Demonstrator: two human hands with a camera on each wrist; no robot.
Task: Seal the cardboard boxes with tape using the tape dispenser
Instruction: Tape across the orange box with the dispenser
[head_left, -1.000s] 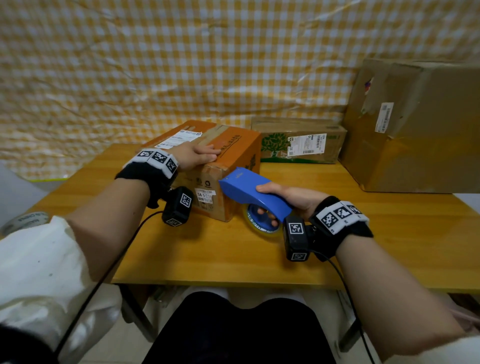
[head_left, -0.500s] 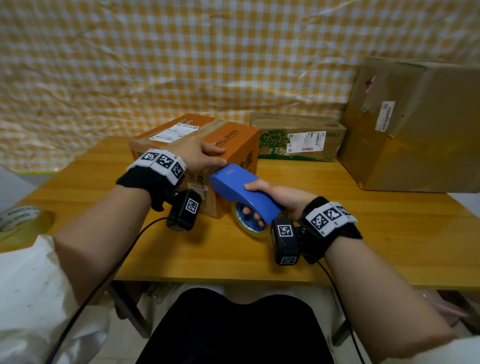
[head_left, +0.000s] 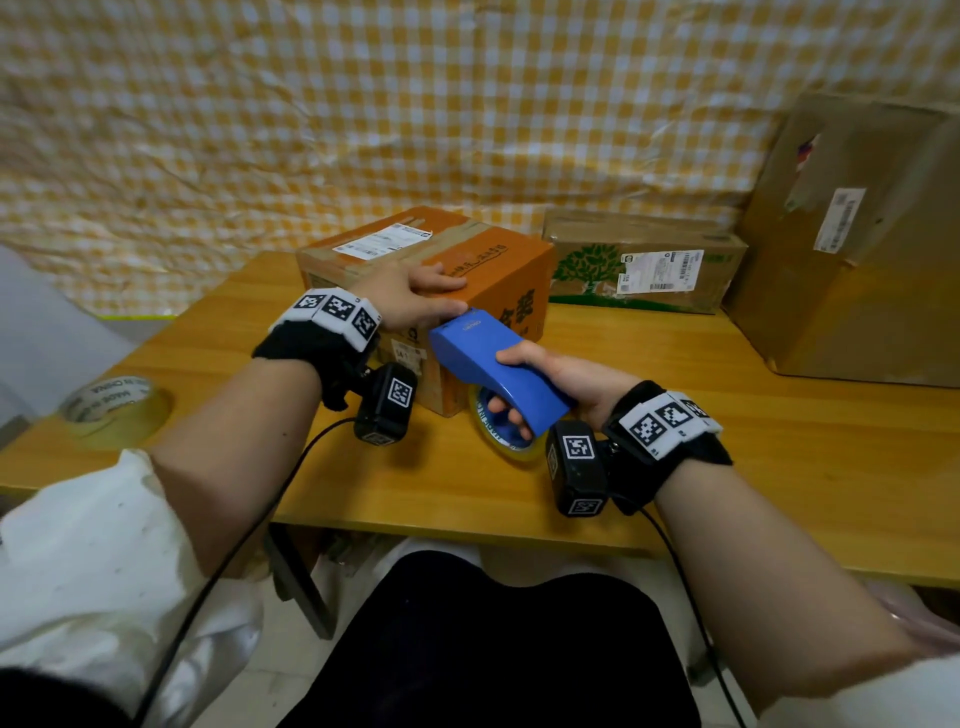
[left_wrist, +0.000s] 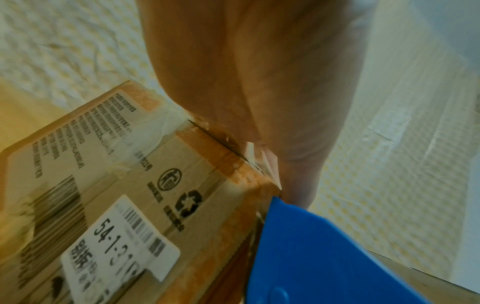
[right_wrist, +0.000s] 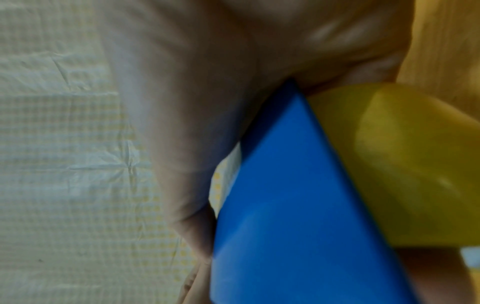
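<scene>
- Nearest us, our right hand (head_left: 561, 379) grips the blue tape dispenser (head_left: 493, 371), thumb on its top and fingers curled through the yellowish tape roll (head_left: 506, 441) beneath. Compared with a second ago, the dispenser has risen from the desk and moved forward-left; its nose now sits at the near top edge of the orange cardboard box (head_left: 483, 270).
- In the right wrist view the blue body (right_wrist: 298, 205) and the roll (right_wrist: 402, 164) fill the frame, so the blade itself is hidden.
- Our left hand (head_left: 410, 293) lies on the box top with fingers fairly straight, pressing the flaps down just beside the dispenser's nose; it has slid slightly toward that near edge. The left wrist view shows the blue tip (left_wrist: 324, 246) meeting the box corner (left_wrist: 262, 183).
- We judge this as the start of a tape run: the nose is placed, the pull across the seam not yet made.
- A spare tape roll (head_left: 111, 405) rests by the desk's (head_left: 779, 467) left edge.
- Along the far edge stand a flat carton with a green tree print (head_left: 644, 265) and a large brown box (head_left: 857, 244) at the right, both apart from our hands.
</scene>
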